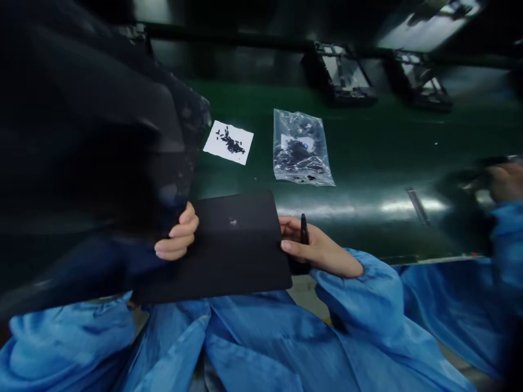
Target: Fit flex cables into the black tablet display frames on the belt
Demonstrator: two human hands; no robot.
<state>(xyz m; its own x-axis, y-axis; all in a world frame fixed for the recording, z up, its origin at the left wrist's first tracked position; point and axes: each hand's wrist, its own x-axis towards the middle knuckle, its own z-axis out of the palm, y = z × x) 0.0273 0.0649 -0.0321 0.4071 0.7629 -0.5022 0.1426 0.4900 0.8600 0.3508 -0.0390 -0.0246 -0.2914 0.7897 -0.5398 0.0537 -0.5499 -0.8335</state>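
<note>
A flat black panel (232, 245) lies across my lap at the near edge of the green conveyor belt (368, 147). My left hand (177, 237) grips its left edge with curled fingers. My right hand (314, 247) holds its right edge, and a slim black pen-like tool (304, 228) is pinched in the same hand. A large dark blurred shape (90, 152) fills the left of the view, and I cannot tell what it is.
On the belt lie a white paper (229, 141) with small black screws and a clear bag (300, 147) of black parts. Two open dark casings (341, 76) (420, 84) sit farther back. Another person's hand (504, 179) in a blue sleeve works at the right.
</note>
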